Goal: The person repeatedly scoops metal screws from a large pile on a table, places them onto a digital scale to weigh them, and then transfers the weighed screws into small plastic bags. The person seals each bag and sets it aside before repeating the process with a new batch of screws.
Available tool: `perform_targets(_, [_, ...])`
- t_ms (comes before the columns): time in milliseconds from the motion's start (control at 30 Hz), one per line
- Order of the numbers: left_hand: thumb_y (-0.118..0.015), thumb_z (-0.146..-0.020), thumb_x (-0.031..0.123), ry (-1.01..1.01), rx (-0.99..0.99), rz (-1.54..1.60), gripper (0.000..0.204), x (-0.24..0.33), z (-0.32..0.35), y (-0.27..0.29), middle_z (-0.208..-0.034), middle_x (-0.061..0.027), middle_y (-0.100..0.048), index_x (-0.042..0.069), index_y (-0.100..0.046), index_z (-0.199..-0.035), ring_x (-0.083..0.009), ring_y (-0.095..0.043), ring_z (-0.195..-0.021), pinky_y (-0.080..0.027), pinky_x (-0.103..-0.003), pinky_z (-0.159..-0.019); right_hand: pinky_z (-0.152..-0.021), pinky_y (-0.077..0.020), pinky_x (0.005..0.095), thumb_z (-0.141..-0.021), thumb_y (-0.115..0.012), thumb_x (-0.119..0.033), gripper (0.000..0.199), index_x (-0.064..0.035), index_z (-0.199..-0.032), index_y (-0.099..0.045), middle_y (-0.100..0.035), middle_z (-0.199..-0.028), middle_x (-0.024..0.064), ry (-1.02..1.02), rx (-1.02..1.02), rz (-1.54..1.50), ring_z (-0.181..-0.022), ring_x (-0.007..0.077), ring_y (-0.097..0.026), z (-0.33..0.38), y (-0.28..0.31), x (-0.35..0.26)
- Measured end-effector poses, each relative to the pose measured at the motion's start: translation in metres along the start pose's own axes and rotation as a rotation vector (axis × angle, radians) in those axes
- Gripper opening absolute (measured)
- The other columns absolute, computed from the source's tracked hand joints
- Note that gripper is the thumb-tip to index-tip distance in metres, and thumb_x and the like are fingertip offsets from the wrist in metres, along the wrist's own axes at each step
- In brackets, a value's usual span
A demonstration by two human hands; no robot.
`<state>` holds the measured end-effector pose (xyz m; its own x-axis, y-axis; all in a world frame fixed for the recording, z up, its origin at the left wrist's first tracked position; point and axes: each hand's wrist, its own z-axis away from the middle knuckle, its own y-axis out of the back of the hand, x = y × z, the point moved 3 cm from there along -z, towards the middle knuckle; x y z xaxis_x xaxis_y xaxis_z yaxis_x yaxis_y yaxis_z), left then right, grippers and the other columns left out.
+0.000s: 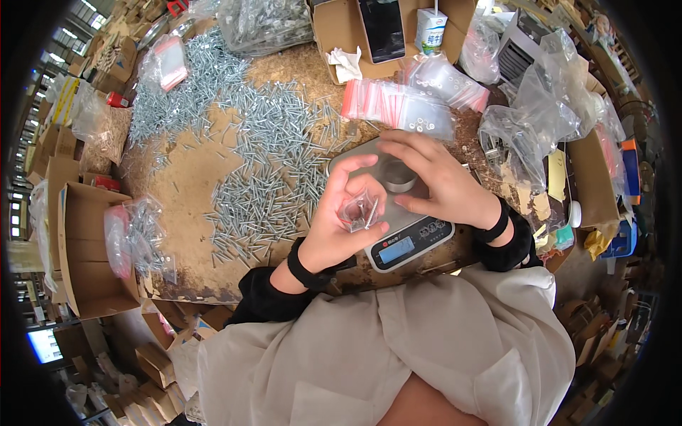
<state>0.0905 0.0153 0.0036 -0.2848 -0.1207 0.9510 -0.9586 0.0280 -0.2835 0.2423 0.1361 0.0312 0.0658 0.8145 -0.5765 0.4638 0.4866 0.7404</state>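
Note:
My left hand (344,213) is closed around a small clear plastic bag (360,211), its fingers curled about the crumpled opening. What lies inside the bag is hard to make out. On the plate of a digital scale (412,250) stands a small round metal cup (398,175). My right hand (444,170) hovers over that plate with thumb and fingers apart, on either side of the cup; whether they touch it I cannot tell. Many loose silver screws (273,177) cover the table to the left of the scale.
Flat zip bags with red edges (398,106) lie beyond the scale. A cardboard box (419,64) behind them holds a phone (382,30) and a drink carton (430,32). Filled bags (145,234) lie at left beside an open carton (96,248). Crumpled plastic (529,121) is heaped at right.

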Motion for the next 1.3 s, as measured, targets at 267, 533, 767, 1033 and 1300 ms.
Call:
perform_targets(267, [-0.073, -0.081, -0.005, -0.027, -0.049, 0.017, 0.089, -0.007, 0.001, -0.006, -0.1, -0.0035, -0.055, 0.01, -0.021, -0.151, -0.0098, -0.056, -0.09, -0.046, -0.026, -0.081, -0.109, -0.0354, 0.0619, -0.075, -0.076, -0.018, 0.031, -0.011, -0.103, -0.069, -0.053, -0.136, 0.0148, 0.336, 0.074, 0.033, -0.132, 0.0406, -0.047, 0.001, -0.003, -0.04])
perform_targets(533, [-0.065, -0.087, -0.005, 0.023, -0.17, -0.039, 0.085, -0.006, 0.005, -0.009, -0.129, -0.0125, -0.058, 0.008, -0.016, -0.155, -0.0192, -0.061, -0.113, -0.046, -0.034, -0.095, -0.111, -0.035, 0.0598, -0.077, -0.075, -0.02, 0.023, -0.0071, -0.095, -0.068, -0.059, -0.127, 0.0125, 0.352, 0.087, 0.033, -0.129, 0.0377, -0.05, 0.002, 0.0, -0.033])
perform_targets(767, [-0.076, -0.084, 0.005, -0.362, -0.056, -0.599, 0.017, 0.018, 0.002, 0.002, -0.098, -0.0113, -0.071, 0.001, -0.069, -0.098, -0.0269, -0.068, -0.086, -0.053, -0.034, -0.076, -0.106, -0.0425, 0.0537, -0.081, -0.073, -0.019, 0.015, -0.0069, -0.082, -0.064, -0.065, -0.106, 0.0056, 0.369, 0.216, 0.072, -0.101, 0.0288, -0.062, 0.009, 0.01, -0.035])
perform_targets(1033, [-0.069, -0.086, 0.004, -0.489, -0.028, -0.754, 0.007, 0.027, 0.009, -0.003, -0.093, -0.0098, -0.07, 0.0, -0.066, -0.09, -0.0243, -0.065, -0.073, -0.05, -0.033, -0.066, -0.071, -0.054, 0.0391, -0.079, -0.074, -0.016, 0.014, -0.01, -0.083, -0.062, -0.062, -0.085, 0.003, 0.349, 0.373, -0.026, -0.074, 0.0248, -0.061, 0.008, 0.008, -0.036])
perform_targets(1300, [-0.073, -0.081, 0.007, -0.674, -0.117, -0.857, 0.012, 0.024, 0.01, -0.014, -0.087, -0.009, -0.064, 0.002, -0.064, -0.088, -0.0266, -0.062, -0.068, -0.049, -0.036, -0.06, -0.057, -0.0447, 0.0374, -0.078, -0.076, -0.017, 0.019, -0.0118, -0.086, -0.06, -0.059, -0.074, 0.0023, 0.24, 0.174, -0.235, -0.065, 0.025, -0.059, 0.015, -0.003, -0.035])
